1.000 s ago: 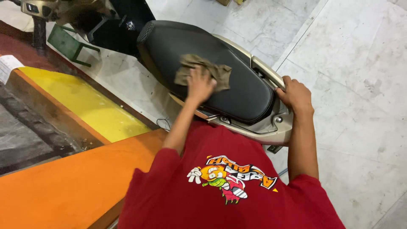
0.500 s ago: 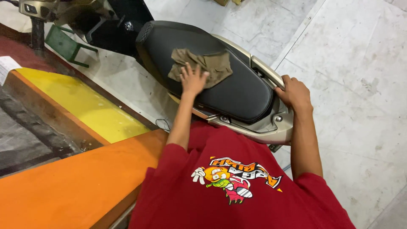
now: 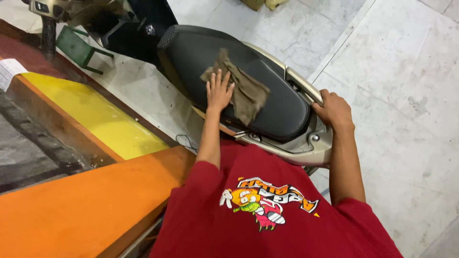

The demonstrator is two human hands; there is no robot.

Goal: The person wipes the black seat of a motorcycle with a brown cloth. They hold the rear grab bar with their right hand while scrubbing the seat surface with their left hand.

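Observation:
A scooter stands in front of me with a black seat (image 3: 282,107) and a beige rear body (image 3: 319,148). A crumpled brown cloth (image 3: 246,93) lies on the seat. My left hand (image 3: 219,91) presses flat on the cloth's left part, fingers spread. My right hand (image 3: 333,110) is wrapped around the beige grab rail (image 3: 302,85) at the seat's rear right. My red printed shirt fills the bottom of the view.
An orange and yellow ledge (image 3: 95,124) runs along the left, close to the scooter. A green stool (image 3: 79,48) and dark machine parts (image 3: 138,28) stand at the top left. White tiled floor (image 3: 406,95) spreads to the right.
My left hand has slid the cloth forward along the seat, away from me, and the cloth has spread out. My right hand has stayed on the grab rail.

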